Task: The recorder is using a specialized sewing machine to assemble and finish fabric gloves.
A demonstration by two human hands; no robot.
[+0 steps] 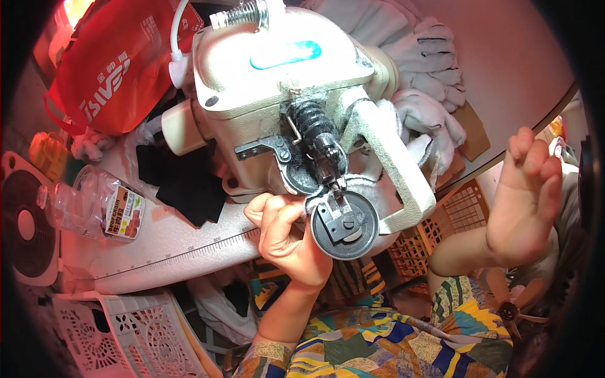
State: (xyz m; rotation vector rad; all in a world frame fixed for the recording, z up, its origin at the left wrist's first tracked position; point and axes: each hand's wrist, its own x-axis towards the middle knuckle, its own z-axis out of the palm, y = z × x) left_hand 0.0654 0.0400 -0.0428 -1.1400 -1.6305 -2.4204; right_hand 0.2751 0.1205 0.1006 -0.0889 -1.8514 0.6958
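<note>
A cream-coloured industrial sewing machine (252, 82) fills the middle, with lint around its black spring and needle parts. At its front is a dark round toothed disc (362, 242). My left hand (290, 239) is right beside the disc's left edge, its fingers curled, the thumb side partly hidden behind the disc. Pale fabric (365, 186) with a dark edge shows behind the disc, under the machine's arm; whether my left fingers pinch it is hidden. My right hand (526, 201) is raised at the right, away from the machine, its fingers stretched up and holding nothing.
White knitted gloves (428, 63) are heaped behind the machine at the right. To the left are a red bag (107, 69), black cloth (179, 183), a clear plastic jar (104, 205) and a round dark fan (28, 217). A white plastic basket (138, 334) stands below the table edge.
</note>
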